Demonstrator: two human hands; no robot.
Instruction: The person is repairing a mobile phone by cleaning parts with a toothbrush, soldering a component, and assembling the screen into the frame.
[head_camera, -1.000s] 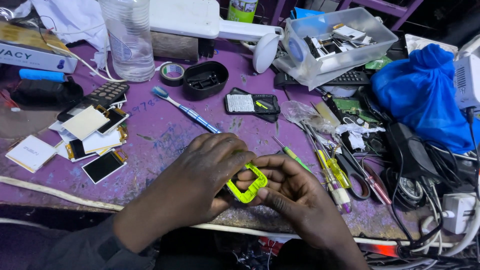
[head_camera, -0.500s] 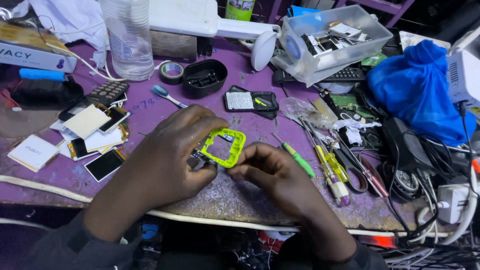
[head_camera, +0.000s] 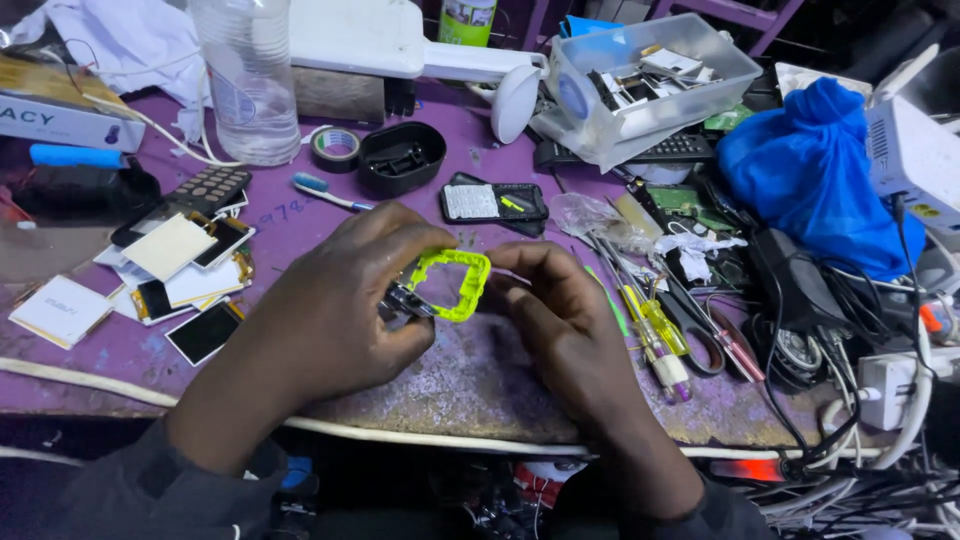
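A worn purple workbench (head_camera: 470, 370) carries the clutter. Along its back stand a clear plastic bottle (head_camera: 250, 85), a roll of tape (head_camera: 335, 146), a black oval case (head_camera: 401, 157) and a clear tub (head_camera: 650, 80) of small parts, with a toothbrush (head_camera: 330, 192) and a small dark phone (head_camera: 493, 203) nearer the middle. Loose display panels (head_camera: 180, 270) are heaped at the left (some overlapping), screwdrivers (head_camera: 655, 330) and tangled cables (head_camera: 850, 330) lie at the right beside a blue bag (head_camera: 810, 170).

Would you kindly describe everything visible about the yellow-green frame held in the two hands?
The yellow-green frame is a rounded-square ring with an open middle, looking like bright plastic with a ribbed rim. It is held tilted above the purple table. The left hand grips its left side together with a small dark part; the right hand pinches its right edge.
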